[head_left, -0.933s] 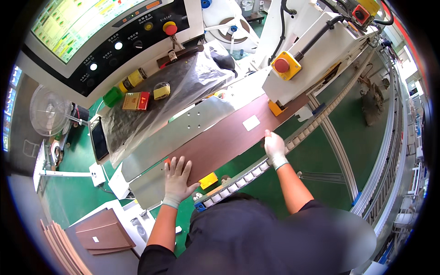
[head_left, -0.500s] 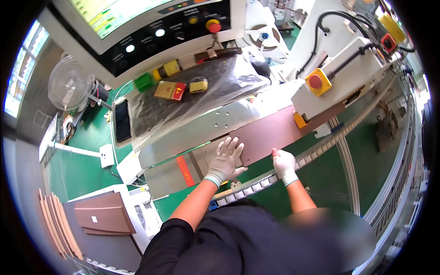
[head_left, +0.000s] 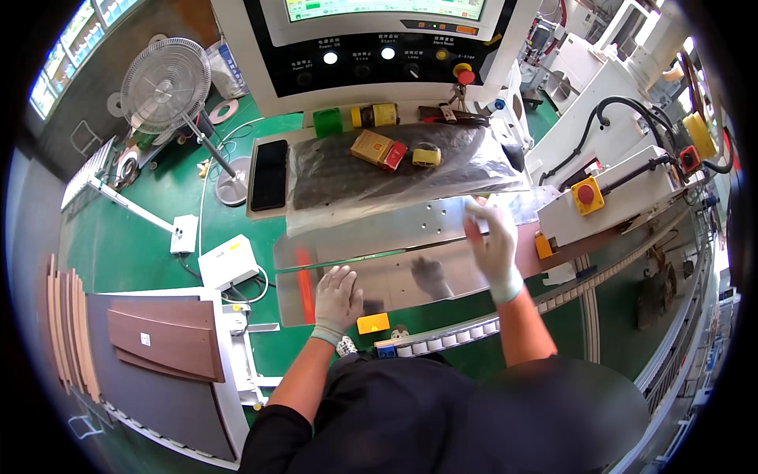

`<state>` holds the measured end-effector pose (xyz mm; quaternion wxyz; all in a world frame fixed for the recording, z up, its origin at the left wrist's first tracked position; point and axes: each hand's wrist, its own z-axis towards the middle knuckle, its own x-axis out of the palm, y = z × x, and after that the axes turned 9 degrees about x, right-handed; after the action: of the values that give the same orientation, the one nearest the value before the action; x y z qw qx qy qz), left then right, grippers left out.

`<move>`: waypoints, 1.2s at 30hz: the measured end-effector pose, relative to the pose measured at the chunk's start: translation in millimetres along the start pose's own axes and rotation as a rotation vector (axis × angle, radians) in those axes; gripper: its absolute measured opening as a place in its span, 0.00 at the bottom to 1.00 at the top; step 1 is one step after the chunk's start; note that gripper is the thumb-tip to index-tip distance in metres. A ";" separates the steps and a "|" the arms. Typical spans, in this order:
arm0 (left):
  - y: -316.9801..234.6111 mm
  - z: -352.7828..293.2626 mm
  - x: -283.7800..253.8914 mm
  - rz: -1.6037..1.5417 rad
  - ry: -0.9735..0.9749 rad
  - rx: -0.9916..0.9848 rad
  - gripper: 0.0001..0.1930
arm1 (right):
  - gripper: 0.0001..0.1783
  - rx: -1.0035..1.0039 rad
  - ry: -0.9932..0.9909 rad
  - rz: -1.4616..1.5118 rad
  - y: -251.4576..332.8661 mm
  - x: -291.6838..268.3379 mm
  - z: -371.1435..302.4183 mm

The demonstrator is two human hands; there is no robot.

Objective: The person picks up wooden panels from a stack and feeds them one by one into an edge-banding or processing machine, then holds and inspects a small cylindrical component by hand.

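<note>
My left hand (head_left: 338,302), in a pale glove, rests at the front edge of a shiny metal feed table (head_left: 387,283). Its fingers lie out on the surface and hold nothing. My right hand (head_left: 496,246), also gloved, is lifted above the table's right part. It is blurred by motion, with thumb and fingers apart and nothing visible between them. To its right a brown board (head_left: 576,251) lies along the front of a white machine housing (head_left: 616,193). An orange strip (head_left: 305,288) crosses the table left of my left hand.
A control panel (head_left: 371,67) with a screen stands behind a plastic-covered pad (head_left: 339,178) holding a small carton (head_left: 377,148). A phone (head_left: 269,175) lies at its left. A roller track (head_left: 442,322) runs in front. Brown boards (head_left: 166,340) lie on a cart at left.
The brown board has shifted right, baring the metal table. My right hand has risen from the front edge over the table; my left has drawn back left. The view has turned.
</note>
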<state>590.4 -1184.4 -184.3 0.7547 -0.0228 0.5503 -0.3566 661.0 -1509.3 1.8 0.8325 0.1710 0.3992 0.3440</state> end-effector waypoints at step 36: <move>-93.4 -5.8 -72.9 -2.539 0.169 -0.807 0.25 | 0.34 0.140 0.538 0.253 128.1 37.0 -109.4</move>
<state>527.4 -1210.9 -87.3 -0.1936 -0.7141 0.2590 -0.6208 536.0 -1391.7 -14.9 0.6335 0.1793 0.6036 0.4496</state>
